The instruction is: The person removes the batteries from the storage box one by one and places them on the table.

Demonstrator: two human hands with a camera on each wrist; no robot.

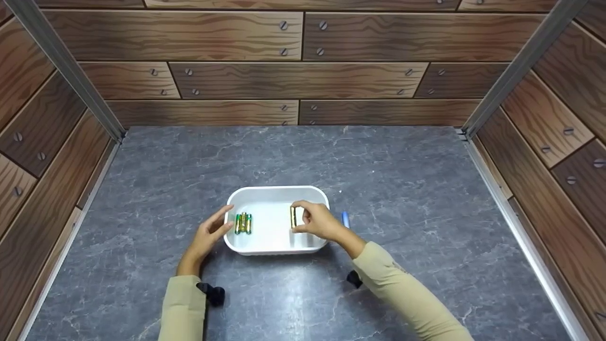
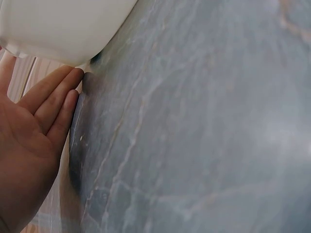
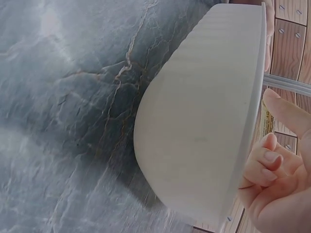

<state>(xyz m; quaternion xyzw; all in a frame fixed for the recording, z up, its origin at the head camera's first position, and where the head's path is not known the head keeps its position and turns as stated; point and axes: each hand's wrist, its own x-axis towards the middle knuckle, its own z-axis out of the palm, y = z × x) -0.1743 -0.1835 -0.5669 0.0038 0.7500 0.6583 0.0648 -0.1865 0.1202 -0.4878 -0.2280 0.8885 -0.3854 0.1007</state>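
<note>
A white plastic basin [image 1: 271, 244] stands on the grey marbled surface. Inside it, near the left wall, several green-and-gold batteries [image 1: 243, 223] lie side by side in a row. My right hand [image 1: 319, 221] is over the right part of the basin, pinching one gold-and-black battery [image 1: 293, 218] by its two ends between thumb and finger. Part of that battery's printed label shows in the right wrist view. My left hand [image 1: 207, 236] is at the basin's left rim, thumb and index fingertip reaching the edge. In the left wrist view its other fingers extend straight along the basin's outer wall.
A blue cylindrical object [image 1: 345, 219] lies just right of the basin, partly hidden by my right wrist. Wood-patterned panels [image 1: 236, 80] enclose the back and both sides, with metal rails [image 1: 513, 241] along the side edges.
</note>
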